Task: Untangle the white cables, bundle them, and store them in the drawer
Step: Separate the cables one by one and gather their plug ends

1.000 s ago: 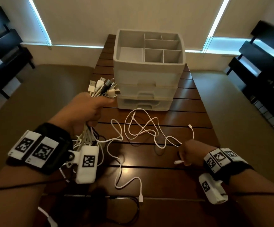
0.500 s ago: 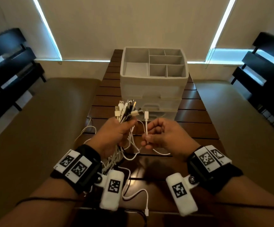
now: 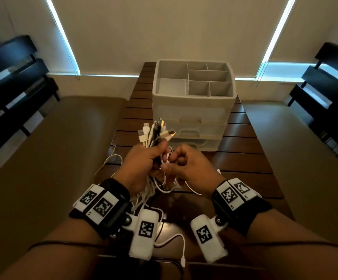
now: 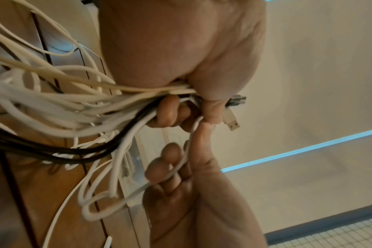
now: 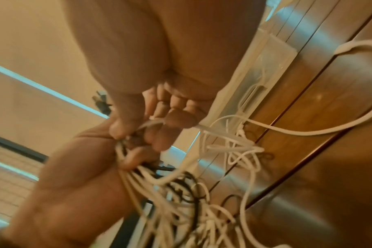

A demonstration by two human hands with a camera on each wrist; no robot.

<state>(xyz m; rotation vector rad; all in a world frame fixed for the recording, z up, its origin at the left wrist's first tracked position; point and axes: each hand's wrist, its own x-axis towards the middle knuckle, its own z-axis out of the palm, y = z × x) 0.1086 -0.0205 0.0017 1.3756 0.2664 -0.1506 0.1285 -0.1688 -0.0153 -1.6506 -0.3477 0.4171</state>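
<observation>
My left hand (image 3: 143,162) grips a bundle of white cables (image 3: 152,134) with a black one among them, plug ends sticking up above the fist. In the left wrist view the bundle (image 4: 78,104) trails out of my curled fingers (image 4: 168,112). Pressed against the left fist, my right hand (image 3: 181,162) pinches a single white cable (image 4: 187,147) and holds its end at the bundle. Loose loops (image 5: 234,147) hang from both hands to the table. The grey drawer unit (image 3: 193,110) stands just beyond, its drawers closed.
The slatted wooden table (image 3: 242,160) runs away from me, narrow, with brown cushioned seats on both sides. A white cable end (image 3: 182,259) lies near the table's front edge. Black benches stand at far left and far right. The unit's top tray has several compartments.
My right hand lifted the single cable off the table and brought it to the left fist. Both hands rose and came together in front of the drawer unit.
</observation>
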